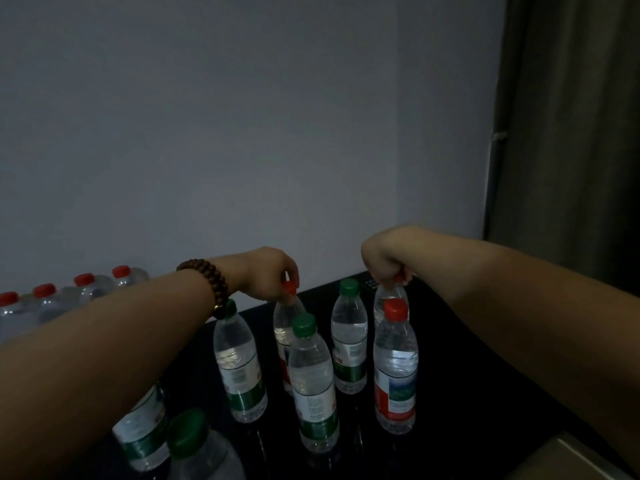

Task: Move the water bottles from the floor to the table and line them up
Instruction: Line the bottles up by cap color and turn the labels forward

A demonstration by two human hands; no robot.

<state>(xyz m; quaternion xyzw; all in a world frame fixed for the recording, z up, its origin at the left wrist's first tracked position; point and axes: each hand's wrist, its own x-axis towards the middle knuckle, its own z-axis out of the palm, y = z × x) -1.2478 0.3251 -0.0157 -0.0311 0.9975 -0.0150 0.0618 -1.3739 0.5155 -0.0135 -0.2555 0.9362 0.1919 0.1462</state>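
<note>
Several clear water bottles stand on a black table (450, 393). My left hand (273, 271) grips the red cap of a bottle (282, 323) at the back of the group. My right hand (384, 261) grips the top of another red-capped bottle (386, 297) at the back right. In front of that one stands a red-capped, red-labelled bottle (394, 365). Green-capped bottles stand at the centre (313, 386), behind it (349, 337) and to the left (239, 362). Two more green-capped ones (194, 445) sit at the near left, partly hidden by my left forearm.
A shrink-wrapped pack of red-capped bottles (69, 292) lies at the far left against the grey wall. A dark curtain (568, 133) hangs at the right. A pale box corner (575, 459) shows at the bottom right. A bead bracelet (207, 282) circles my left wrist.
</note>
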